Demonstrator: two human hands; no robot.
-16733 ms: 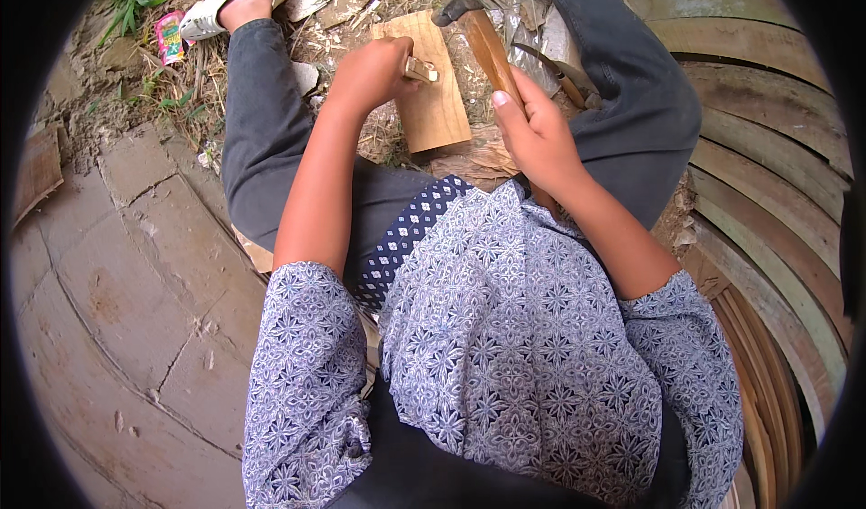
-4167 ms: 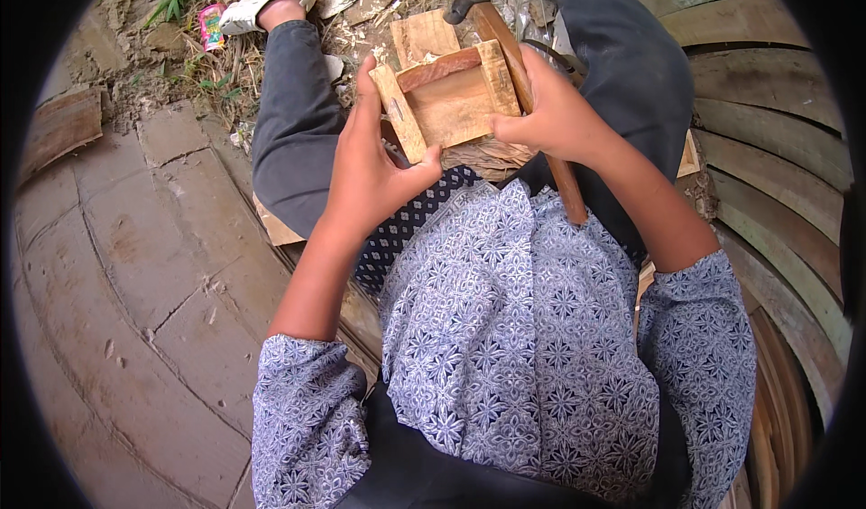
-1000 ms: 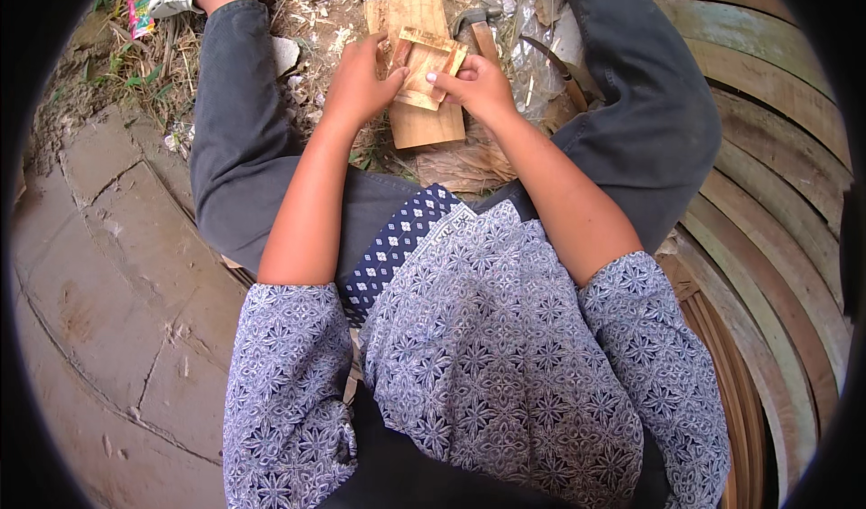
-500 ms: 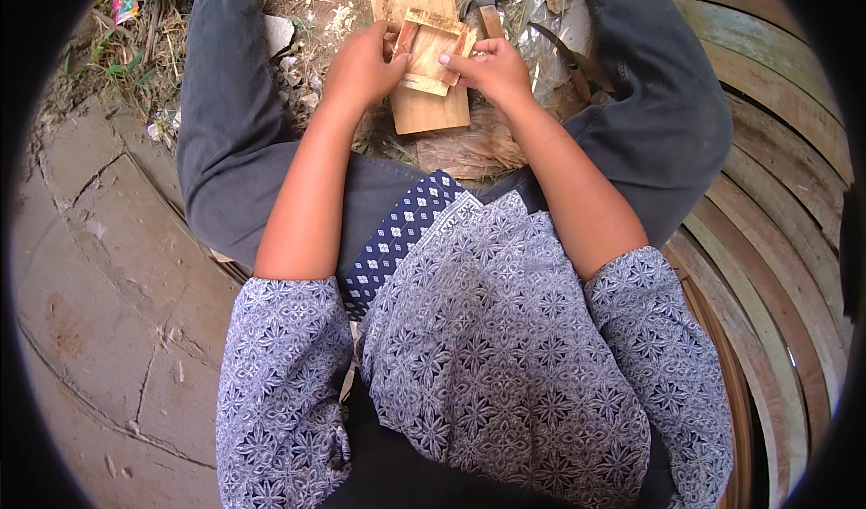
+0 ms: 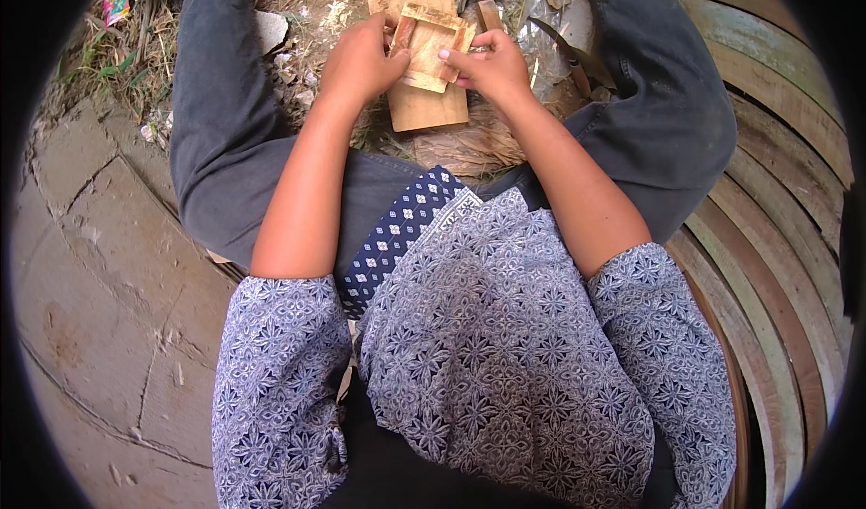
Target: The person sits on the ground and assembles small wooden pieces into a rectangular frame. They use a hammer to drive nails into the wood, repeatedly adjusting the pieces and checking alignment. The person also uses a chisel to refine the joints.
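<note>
A small rectangular wooden frame (image 5: 431, 16) is held between my two hands, above a flat wooden board (image 5: 428, 112). Its rim is made of pale and reddish strips. Wood shows inside the rim; whether that is a base or the board behind, I cannot tell. My left hand (image 5: 361, 63) grips the left side, thumb on the near left corner and fingers partly hidden behind. On the opposite side my right hand (image 5: 494, 65) pinches the strip, thumb on top. Just beyond the right hand lies a hammer (image 5: 490, 15), its handle partly covered.
The board rests on a rough log (image 5: 469, 146) between my bent legs. A curved dark blade (image 5: 557, 42) with a wooden handle lies by my right leg, beside clear plastic (image 5: 544, 67). Wood shavings (image 5: 338, 13) litter the ground. Slatted planks (image 5: 767, 103) stand at right.
The view has shifted very slightly. Both hands keep the same grip on the wooden frame, which stays above the board almost unmoved.
</note>
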